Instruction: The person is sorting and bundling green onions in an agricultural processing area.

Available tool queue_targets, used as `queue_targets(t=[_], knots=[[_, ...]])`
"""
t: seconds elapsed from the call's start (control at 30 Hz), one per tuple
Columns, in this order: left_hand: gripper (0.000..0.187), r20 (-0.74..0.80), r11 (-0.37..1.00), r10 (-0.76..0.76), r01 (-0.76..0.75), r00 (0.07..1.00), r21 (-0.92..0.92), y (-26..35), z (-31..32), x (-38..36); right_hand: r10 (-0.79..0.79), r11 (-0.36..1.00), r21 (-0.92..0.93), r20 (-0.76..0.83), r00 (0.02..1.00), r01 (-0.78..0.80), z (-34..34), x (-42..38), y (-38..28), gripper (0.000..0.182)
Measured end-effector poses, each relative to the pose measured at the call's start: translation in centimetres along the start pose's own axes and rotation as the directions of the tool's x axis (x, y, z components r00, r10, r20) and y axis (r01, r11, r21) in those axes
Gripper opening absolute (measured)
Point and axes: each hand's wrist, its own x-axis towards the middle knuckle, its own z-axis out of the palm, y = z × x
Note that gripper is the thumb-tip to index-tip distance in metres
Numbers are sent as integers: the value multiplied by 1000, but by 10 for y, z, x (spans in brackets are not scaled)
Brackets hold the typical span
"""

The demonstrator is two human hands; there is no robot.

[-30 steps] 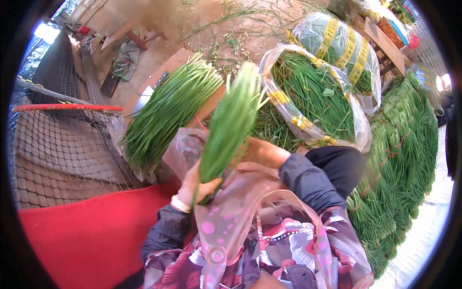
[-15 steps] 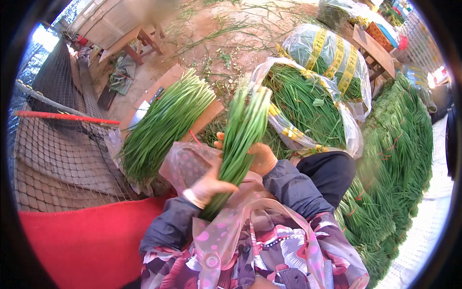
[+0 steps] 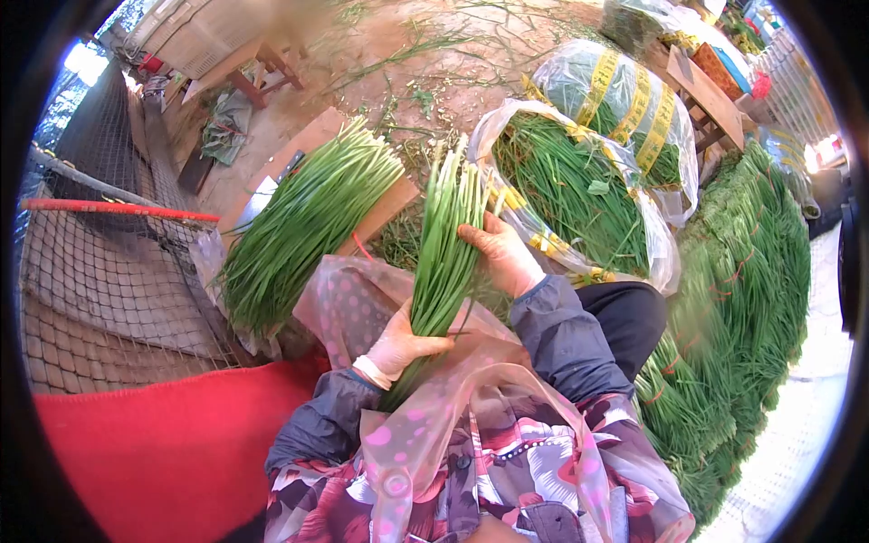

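Observation:
A bunch of garlic chives (image 3: 441, 244) stands slanted over my lap, pale stem ends pointing away from me. My left hand (image 3: 398, 348) is wrapped around its lower leafy part, thumb across the front. My right hand (image 3: 502, 253) is at the bunch's right side, higher up, with thumb and fingers closed on stalks at its edge. To the left, a larger pile of chives (image 3: 312, 226) lies on a brown board (image 3: 385, 215). A pink-dotted clear apron (image 3: 353, 294) covers my lap beneath the bunch.
Right of my hands is an open plastic bag (image 3: 665, 249) of chives, a taped full bag (image 3: 620, 100) behind it. Bundled chives (image 3: 747, 299) are heaped at far right. A shiny blade (image 3: 258, 201) lies on the board's left. Red cloth (image 3: 172, 443) and netting (image 3: 118, 317) are at left.
My right hand has come out from behind the bunch to its right side, higher up, and now grips stalks at the edge. The left hand keeps its hold; the stem ends look looser.

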Motion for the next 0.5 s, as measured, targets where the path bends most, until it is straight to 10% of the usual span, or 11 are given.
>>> queue_targets(t=[0.1,0.3,0.4,0.5], knots=[[70,211,964,-162,201,964,-176,-3,-6,-3,23,973,224,113,993,-48,7,-7,6,49],[50,96,940,-227,244,969,-237,-4,9,-3,-33,974,225,146,989,-1,14,-6,5,62],[42,44,945,-250,254,967,-205,0,4,-5,105,766,-621,-136,985,-167,6,-8,-17,40],[38,-32,973,-214,211,976,-97,1,-2,-7,99,799,-583,-116,988,-149,4,-7,-19,28]])
